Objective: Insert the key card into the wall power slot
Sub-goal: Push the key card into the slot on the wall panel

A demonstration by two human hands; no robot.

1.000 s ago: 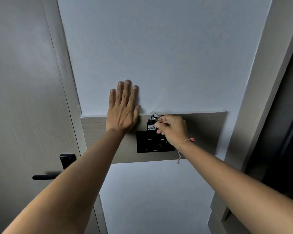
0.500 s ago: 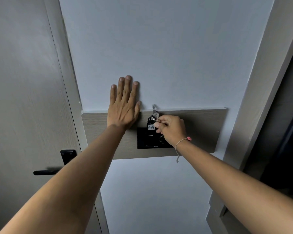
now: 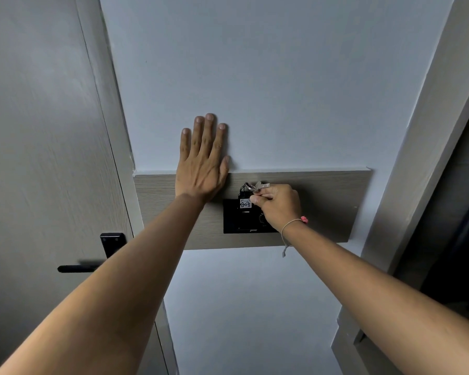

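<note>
A black power slot panel (image 3: 234, 221) is set in a wood-grain band (image 3: 328, 204) across the white wall. A black key card (image 3: 244, 202) with a white label stands in the top of the panel, its lower part out of sight. A metal key ring and key (image 3: 256, 186) hang from its top. My right hand (image 3: 278, 205) pinches the card and ring at the panel's upper edge. My left hand (image 3: 202, 163) lies flat on the wall just left of the panel, fingers spread upward, holding nothing.
A grey door (image 3: 38, 158) with a black lever handle (image 3: 81, 267) and lock plate is on the left. On the right stands a pale door frame (image 3: 417, 158) with a dark opening beyond. A string bracelet circles my right wrist.
The view has drifted slightly. My right hand stays on the key card at the panel, and the key at its top has tipped from upright to lying over my fingers. My left hand stays flat.
</note>
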